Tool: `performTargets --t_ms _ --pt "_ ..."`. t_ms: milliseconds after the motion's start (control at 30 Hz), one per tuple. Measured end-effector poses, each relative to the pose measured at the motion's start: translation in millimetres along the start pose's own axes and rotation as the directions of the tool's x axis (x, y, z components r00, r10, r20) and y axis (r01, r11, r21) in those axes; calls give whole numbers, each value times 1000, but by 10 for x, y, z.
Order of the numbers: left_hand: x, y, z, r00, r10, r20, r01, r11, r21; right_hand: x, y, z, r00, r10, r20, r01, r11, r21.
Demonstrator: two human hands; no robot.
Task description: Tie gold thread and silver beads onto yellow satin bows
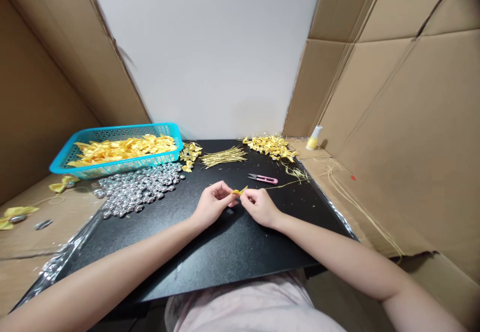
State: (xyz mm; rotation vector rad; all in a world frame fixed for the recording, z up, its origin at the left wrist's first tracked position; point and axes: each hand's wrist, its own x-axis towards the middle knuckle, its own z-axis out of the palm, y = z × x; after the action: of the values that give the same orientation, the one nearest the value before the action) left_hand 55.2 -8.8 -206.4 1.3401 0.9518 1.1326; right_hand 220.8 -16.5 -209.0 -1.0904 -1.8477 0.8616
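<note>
My left hand (212, 206) and my right hand (259, 206) meet over the middle of a black board (225, 252). Both pinch a small yellow ribbon bow (239, 191) between fingertips. A thin gold wire (285, 184) trails from the bow toward the right. Pink thread snips (263, 178) lie just beyond my right hand. A heap of silver beads (138, 188) lies to the left of my left hand.
A turquoise basket (112, 134) of yellow ribbon pieces stands at the back left. A bundle of gold wires (223, 157) and a pile of finished bows (270, 147) lie at the back. A small bottle (313, 138) stands at right. Cardboard walls (405, 122) enclose both sides.
</note>
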Motion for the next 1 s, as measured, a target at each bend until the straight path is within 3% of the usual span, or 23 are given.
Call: performTargets --t_ms 700,1000 --pt "-1 9 5 1000 10 7 -10 1000 8 -3 -16 -1 1000 -11 -5 11 1000 -1" --pt "-5 -49 -20 996 93 12 -94 989 110 -8 9 30 999 -16 -41 15 1000 -23"
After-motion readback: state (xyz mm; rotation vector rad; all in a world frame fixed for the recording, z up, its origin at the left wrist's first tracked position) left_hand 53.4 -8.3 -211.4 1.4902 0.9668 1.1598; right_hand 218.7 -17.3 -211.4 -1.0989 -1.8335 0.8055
